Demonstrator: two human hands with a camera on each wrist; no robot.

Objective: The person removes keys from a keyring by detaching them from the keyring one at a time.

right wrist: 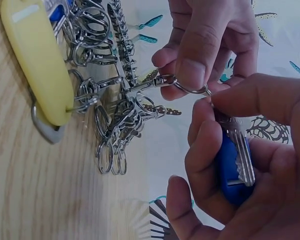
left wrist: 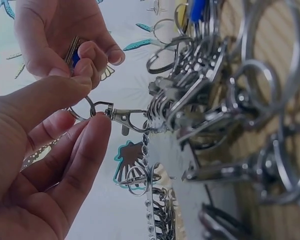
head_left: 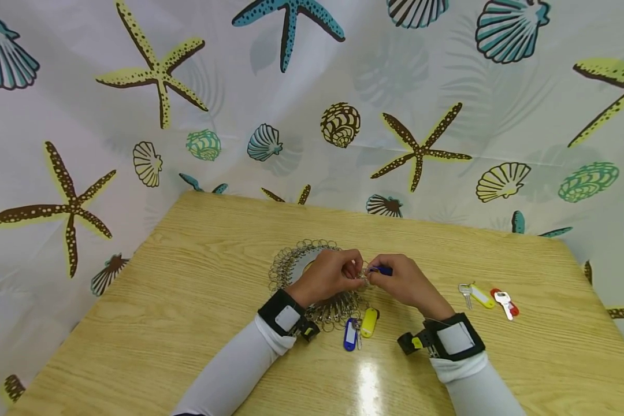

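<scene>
A grey ring-shaped rack lies on the table, its edge lined with many metal swivel clasps and split rings. My left hand is over its right side and pinches a split ring between thumb and fingers. That ring hangs from a swivel clasp still on the rack. My right hand holds a blue key tag with silver keys against its fingers. Its thumb and forefinger pinch at the edge of the same split ring, where the tag's own link is hidden.
Close to the rack's front lie a blue tag, a yellow tag and a key. Farther right are a yellow tag, a red tag and silver keys. A patterned curtain hangs behind the wooden table.
</scene>
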